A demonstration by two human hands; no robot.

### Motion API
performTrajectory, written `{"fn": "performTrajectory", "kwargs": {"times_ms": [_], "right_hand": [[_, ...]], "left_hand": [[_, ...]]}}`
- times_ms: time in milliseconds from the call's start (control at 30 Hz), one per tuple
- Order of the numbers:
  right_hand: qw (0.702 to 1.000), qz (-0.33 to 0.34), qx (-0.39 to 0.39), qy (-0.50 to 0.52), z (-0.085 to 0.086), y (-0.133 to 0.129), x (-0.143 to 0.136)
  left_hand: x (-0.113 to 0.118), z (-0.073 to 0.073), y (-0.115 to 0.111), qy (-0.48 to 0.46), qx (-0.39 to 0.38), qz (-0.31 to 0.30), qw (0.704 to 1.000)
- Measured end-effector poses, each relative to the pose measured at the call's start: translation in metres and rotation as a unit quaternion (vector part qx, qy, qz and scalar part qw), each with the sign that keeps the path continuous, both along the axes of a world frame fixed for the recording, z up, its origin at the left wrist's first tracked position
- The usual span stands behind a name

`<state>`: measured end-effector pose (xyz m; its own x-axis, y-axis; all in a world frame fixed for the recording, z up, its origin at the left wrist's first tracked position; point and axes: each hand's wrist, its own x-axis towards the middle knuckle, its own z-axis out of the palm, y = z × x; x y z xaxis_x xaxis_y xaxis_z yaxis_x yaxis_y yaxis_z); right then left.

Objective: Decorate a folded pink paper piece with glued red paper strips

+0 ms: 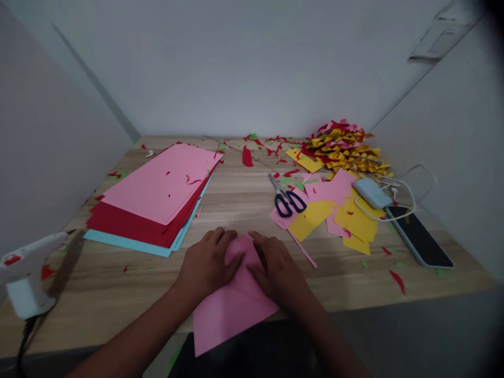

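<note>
Centrally, a pink sheet (232, 304) is pressed flat on the worktop (236, 199) near its front edge, overhanging it. Its far corner is pinned beneath the fingers (220, 239) of the left hand (207, 265) and right hand (277, 270), laid flat rather than gripping. Scissors (285, 197) lie beyond, to the right.

Dim, flat, even light is recorded across the scene; no single source is seen. Colours are muted and a grey cast is noted on the walls. Soft, faint shadows are thrown under the hands (208, 265) (277, 270) onto the pink paper (232, 304). A dull sheen is seen on the phone (419, 239) screen; no hard glare. Strong wide-angle bending is observed at the table (354, 278) edges. Dark vignetting is seen at the right corners. The glue gun (25, 273) at left is rendered soft.
</note>
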<state>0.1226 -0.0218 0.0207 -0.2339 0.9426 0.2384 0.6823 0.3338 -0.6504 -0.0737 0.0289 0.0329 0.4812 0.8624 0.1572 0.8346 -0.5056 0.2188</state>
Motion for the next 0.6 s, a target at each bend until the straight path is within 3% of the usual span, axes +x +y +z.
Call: {"fn": "performTrajectory", "kwargs": {"times_ms": [133, 267, 333, 433, 467, 533, 600], "right_hand": [[0.983, -0.026, -0.053, 0.174, -0.002, 0.0, 0.007], [0.929, -0.019, -0.098, 0.357, 0.002, 0.002, 0.008], [0.871, 0.004, -0.14, 0.471, 0.006, 0.001, 0.004], [0.74, 0.064, -0.271, 0.612, 0.016, -0.004, -0.008], [0.713, 0.091, -0.312, 0.622, 0.018, -0.006, -0.012], [0.706, 0.126, -0.358, 0.598, 0.022, -0.009, -0.019], [0.727, 0.099, -0.362, 0.574, 0.023, -0.011, -0.023]], "left_hand": [[-0.005, -0.003, 0.006, -0.129, -0.004, -0.031, 0.991], [-0.011, -0.01, 0.011, -0.261, -0.108, 0.012, 0.959], [-0.013, -0.012, 0.011, -0.297, -0.14, 0.013, 0.944], [-0.013, -0.005, 0.011, -0.303, -0.116, -0.029, 0.946], [-0.013, 0.0, 0.012, -0.29, -0.1, -0.054, 0.95], [-0.013, 0.011, 0.015, -0.252, -0.064, -0.101, 0.96], [-0.014, 0.021, 0.018, -0.221, -0.031, -0.14, 0.965]]}}
